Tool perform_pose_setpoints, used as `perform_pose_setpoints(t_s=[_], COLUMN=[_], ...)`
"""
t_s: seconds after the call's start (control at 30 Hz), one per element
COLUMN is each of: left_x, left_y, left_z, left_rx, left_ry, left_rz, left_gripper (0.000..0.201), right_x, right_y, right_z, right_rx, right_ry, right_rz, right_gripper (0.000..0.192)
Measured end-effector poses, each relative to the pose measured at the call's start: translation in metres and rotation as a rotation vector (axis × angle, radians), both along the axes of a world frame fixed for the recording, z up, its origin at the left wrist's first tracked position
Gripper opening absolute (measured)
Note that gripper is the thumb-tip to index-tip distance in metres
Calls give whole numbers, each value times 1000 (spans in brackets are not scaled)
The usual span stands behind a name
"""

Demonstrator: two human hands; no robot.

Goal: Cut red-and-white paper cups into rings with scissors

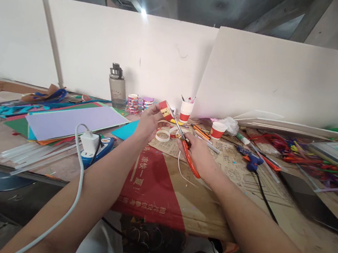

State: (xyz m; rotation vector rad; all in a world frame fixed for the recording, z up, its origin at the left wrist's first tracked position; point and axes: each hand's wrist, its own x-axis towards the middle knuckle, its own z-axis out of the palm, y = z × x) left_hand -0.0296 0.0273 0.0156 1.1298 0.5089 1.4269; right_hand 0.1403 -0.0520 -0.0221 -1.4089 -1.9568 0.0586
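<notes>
Roughly, by label:
Left hand (pixel 148 123): raised over the surface, grip pinching a red paper cup (pixel 165 110) by its side, tilted so the rim faces the blades.
Right hand (pixel 197 151): grip clenched through the handles of orange scissors (pixel 185 145), blades pointing up-left and meeting the cup's edge.
Cup: in the air, center of scene, just far of both hands, above the cardboard (pixel 178 194).
Why held so: cup looks turned to feed its wall into the blades; scissors angled along the forearm for a straight cut, I judge.
Rings (pixel 163 135): white paper loops lying on the cardboard just below the hands, likely strips cut from a cup.
Cup stack (pixel 186 110): upright, far center, pens inside.
Spare cup (pixel 218 130): upright, right of the scissors.
Glue gun (pixel 251 160): right of center, cord trailing near.
Bottle (pixel 117 86): far left-center, upright by the white wall.
Paper sheets (pixel 72 124): left, stacked flat.
Charger (pixel 89 143): near left, white cable draped over the left arm.
</notes>
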Motion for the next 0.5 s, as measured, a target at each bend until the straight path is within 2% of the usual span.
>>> perform_pose_setpoints(t_s=[0.1, 0.37, 0.5], left_x=[0, 7, 6], left_y=[1, -2, -3], left_z=[-1, -2, -2], left_rx=[49, -45, -25], left_ry=[-16, 14, -1], left_rz=[63, -57, -95], left_gripper=[20, 28, 28], right_x=[-1, 1, 1], right_y=[-3, -3, -2], right_z=[3, 4, 3], right_rx=[-24, 19, 36], right_ry=[-29, -8, 11], right_rz=[-12, 2, 6], right_gripper=[17, 20, 19])
